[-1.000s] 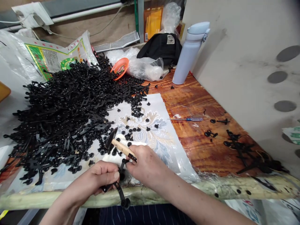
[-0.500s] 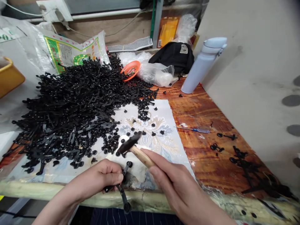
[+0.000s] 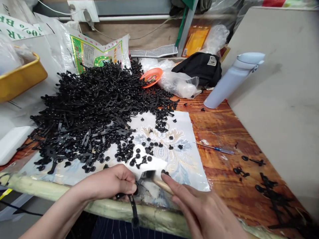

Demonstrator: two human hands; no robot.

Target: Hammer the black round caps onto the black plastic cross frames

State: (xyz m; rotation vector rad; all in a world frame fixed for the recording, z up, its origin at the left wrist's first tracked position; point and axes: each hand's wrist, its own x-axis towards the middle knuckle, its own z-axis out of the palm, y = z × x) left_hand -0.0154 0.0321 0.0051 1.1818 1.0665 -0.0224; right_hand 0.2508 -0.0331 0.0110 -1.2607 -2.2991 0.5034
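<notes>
Near the table's front edge my left hand [image 3: 117,181] is closed on a black jointed plastic part [image 3: 134,210]. One arm of that part, with a round end, hangs down over the padded edge. My right hand [image 3: 194,202] grips the wooden handle of a hammer [image 3: 161,185]. The hammer's dark head [image 3: 149,173] is blurred and lies low, right beside my left fingertips, over the part's far end; whether it touches cannot be made out. Just beyond, several small black round caps [image 3: 138,156] lie on the white patterned sheet [image 3: 174,159].
A big heap of black plastic parts [image 3: 94,99] covers the left and back. An orange dish [image 3: 151,78], a black cap [image 3: 199,69] and a pale blue bottle [image 3: 231,83] stand behind. A screwdriver [image 3: 219,149] and loose black parts [image 3: 271,192] lie on the right.
The hammer has come down from above the caps to beside my left fingers. My left hand still holds the black part. The camera view has shifted, so the table appears farther right.
</notes>
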